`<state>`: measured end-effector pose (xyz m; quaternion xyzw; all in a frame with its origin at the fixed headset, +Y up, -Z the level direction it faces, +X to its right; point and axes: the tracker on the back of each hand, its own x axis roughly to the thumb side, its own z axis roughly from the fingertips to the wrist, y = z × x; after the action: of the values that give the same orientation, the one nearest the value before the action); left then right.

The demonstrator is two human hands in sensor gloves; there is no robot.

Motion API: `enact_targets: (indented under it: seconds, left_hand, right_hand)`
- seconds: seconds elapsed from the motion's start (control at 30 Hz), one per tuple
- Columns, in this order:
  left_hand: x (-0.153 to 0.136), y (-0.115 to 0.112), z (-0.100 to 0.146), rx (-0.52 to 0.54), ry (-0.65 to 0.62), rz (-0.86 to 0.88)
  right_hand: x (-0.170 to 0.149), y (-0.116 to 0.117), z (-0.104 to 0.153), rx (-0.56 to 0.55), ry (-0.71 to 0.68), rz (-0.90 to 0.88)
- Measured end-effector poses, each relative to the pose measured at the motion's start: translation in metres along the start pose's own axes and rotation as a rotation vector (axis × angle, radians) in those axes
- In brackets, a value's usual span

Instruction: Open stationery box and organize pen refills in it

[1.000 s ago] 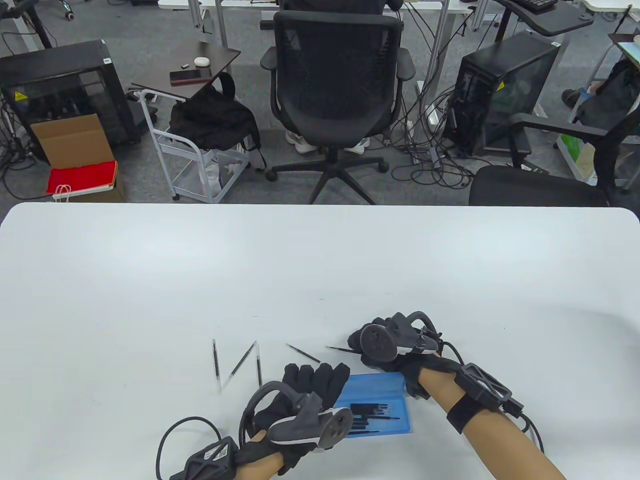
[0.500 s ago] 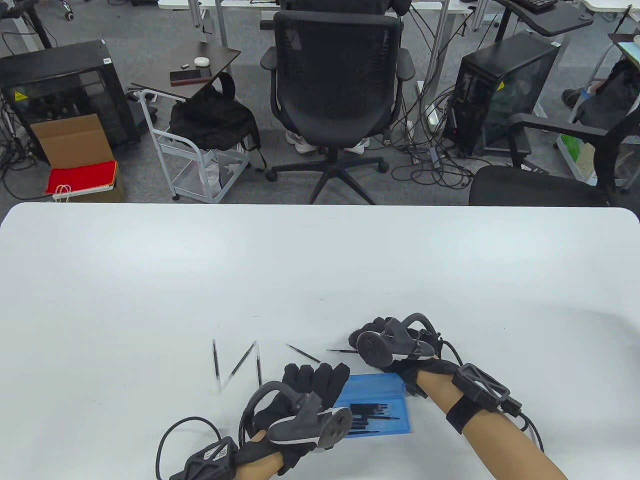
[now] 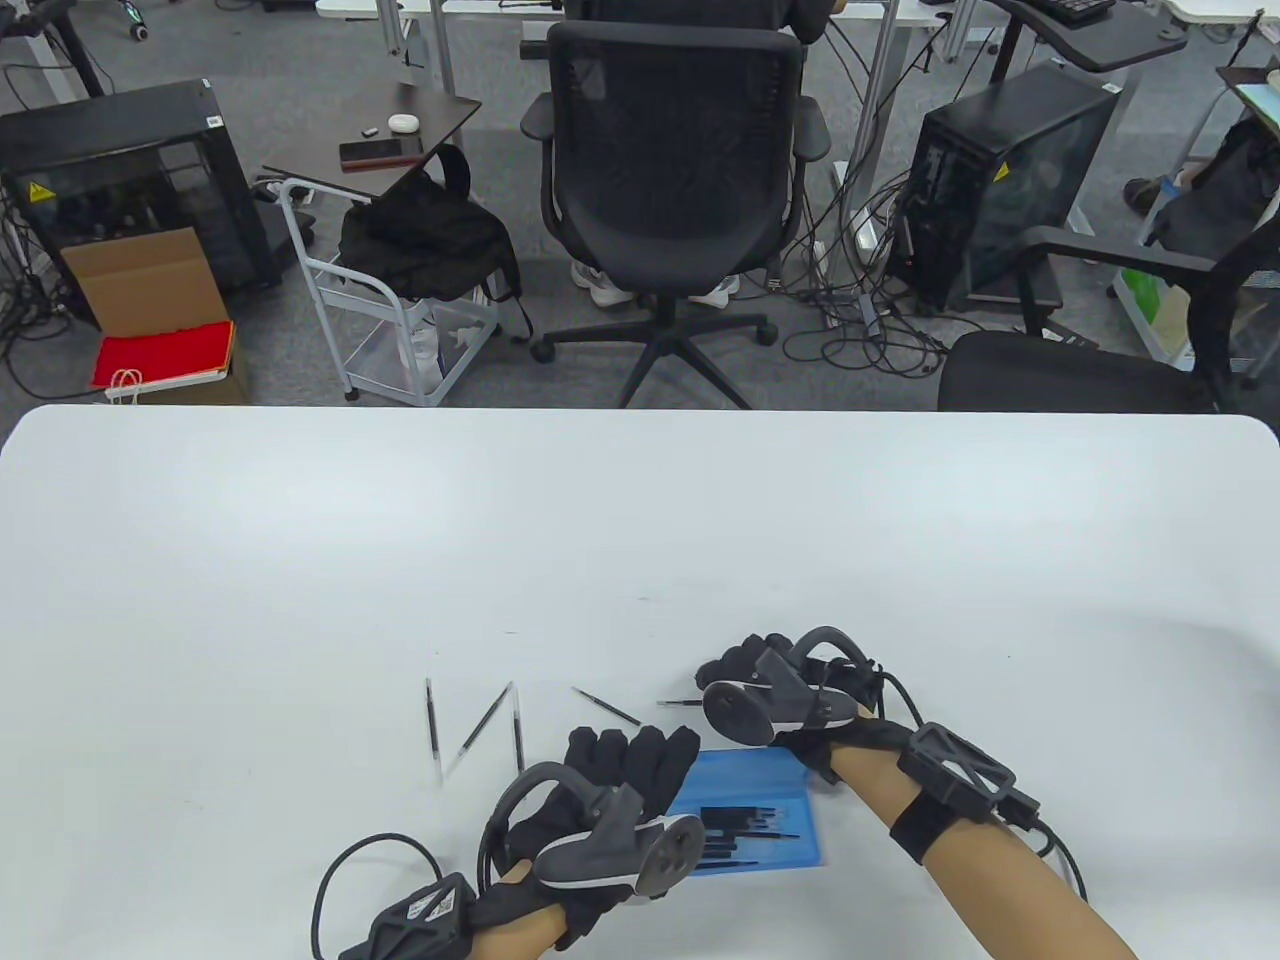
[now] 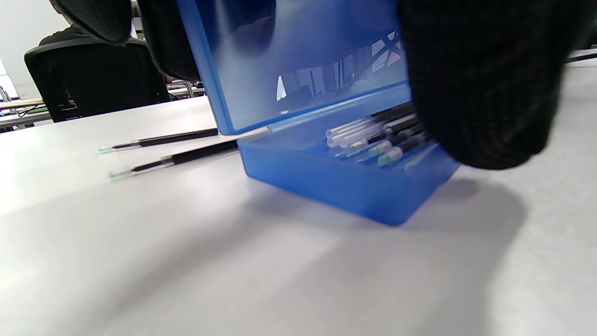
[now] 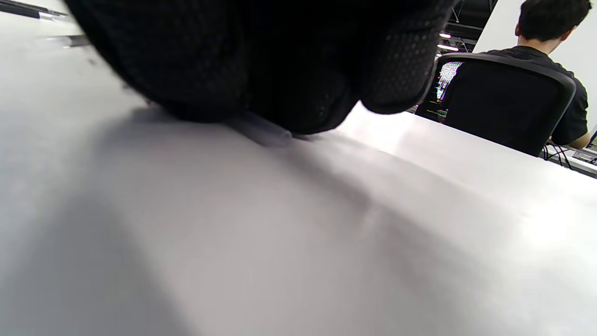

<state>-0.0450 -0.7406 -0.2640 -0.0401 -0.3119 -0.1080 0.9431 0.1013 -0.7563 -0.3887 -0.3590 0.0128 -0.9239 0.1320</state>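
Box: open blue stationery box point(image 3: 770, 800) near the table's point(image 3: 640, 540) front edge, refills point(image 4: 378, 140) inside.
Loose refills: four point(image 3: 480, 722) left of it.
Left hand point(image 3: 600, 790): fingers straight, steadying the raised lid point(image 4: 298, 60).
Right hand point(image 3: 770, 690): fingers curled onto a fifth refill point(image 3: 680, 703); grip unclear.

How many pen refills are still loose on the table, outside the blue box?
5 visible. Three lie left of the left hand. One lies beyond the box. One sits at the right hand's fingertips. Hands may hide more.
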Motion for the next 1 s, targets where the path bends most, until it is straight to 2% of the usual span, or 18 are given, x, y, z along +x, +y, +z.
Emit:
enact_targets:
  seconds: [0.3, 0.43, 0.53, 0.73, 0.9, 1.0]
  left_hand:
    - [0.000, 0.000, 0.000, -0.002, 0.001, 0.002]
    - [-0.001, 0.000, 0.000, -0.002, 0.000, 0.005]
    - [-0.001, 0.000, -0.001, -0.002, 0.000, 0.006]
    - [-0.001, 0.000, -0.001, -0.003, -0.001, 0.009]
    - [-0.001, 0.000, -0.001, -0.003, 0.000, 0.005]
    - [-0.001, 0.000, -0.001, -0.003, 0.002, 0.003]
  right_hand:
    - [-0.007, -0.001, -0.001, -0.005, 0.024, -0.040]
    - [-0.019, -0.017, 0.006, -0.061, 0.056, -0.065]
    - [-0.028, -0.038, 0.020, -0.131, 0.076, -0.075]
    - [-0.032, -0.086, 0.070, -0.280, 0.077, -0.048]
    - [-0.013, -0.102, 0.109, -0.326, 0.070, -0.010]
    - [0.001, -0.101, 0.128, -0.344, 0.070, 0.004]
